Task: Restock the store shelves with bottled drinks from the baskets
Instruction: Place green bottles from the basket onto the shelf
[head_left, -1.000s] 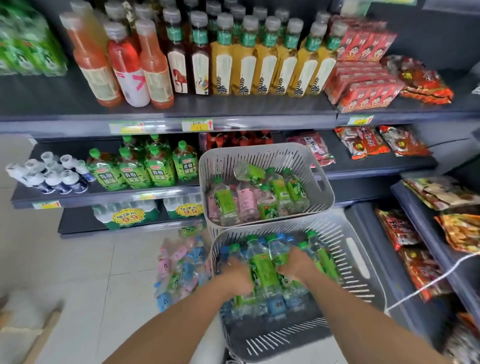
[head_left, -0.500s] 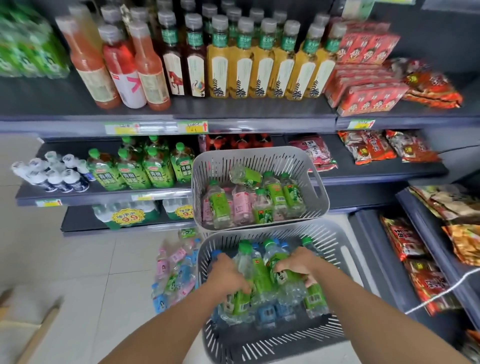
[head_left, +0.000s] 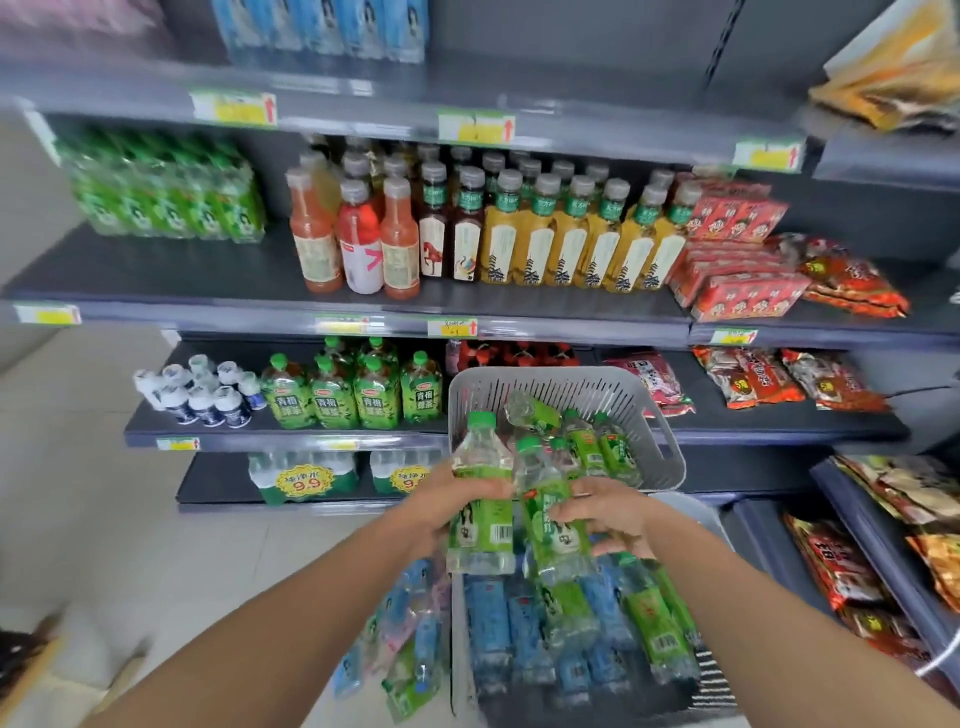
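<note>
Above the basket (head_left: 693, 512), left hand (head_left: 441, 512) is gripping the upright left bottle (head_left: 480, 519), right hand (head_left: 608, 512) the right bottle (head_left: 553, 525); green packs (head_left: 161, 189), probable goal, are sitting up-left, nearer the left hand.

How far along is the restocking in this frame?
Done: green tea bottles stand on a shelf. In hand: left hand grips a green-label bottle, right hand a second bottle. Left: near basket and far basket hold many; loose bottles on the floor.
</note>
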